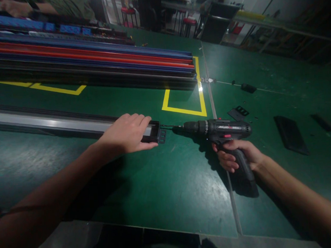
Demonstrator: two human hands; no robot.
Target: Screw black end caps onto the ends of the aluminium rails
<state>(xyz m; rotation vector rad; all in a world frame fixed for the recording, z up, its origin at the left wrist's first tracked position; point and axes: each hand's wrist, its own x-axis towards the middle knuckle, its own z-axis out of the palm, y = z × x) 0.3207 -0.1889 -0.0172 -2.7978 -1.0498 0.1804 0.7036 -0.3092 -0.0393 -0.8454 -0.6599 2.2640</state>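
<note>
A long dark aluminium profile with a silvery strip [54,122] lies across the green table. My left hand [129,132] is wrapped over its right end, fingers on the far side and thumb on the near side. At that end sits a black end plate [162,136] with small slots. My right hand [233,155] grips the handle of a black cordless drill [224,128], held level and pointing left. The drill's long thin bit reaches the profile's end; whether it sits in a screw is too small to tell.
Behind lies a bundle of red, blue and black profiles [95,55] beside yellow tape marks [184,111]. To the right are a slotted black plate [238,112], a dark flat block [290,135] and small parts. Another person's hand [16,7] is at the far left.
</note>
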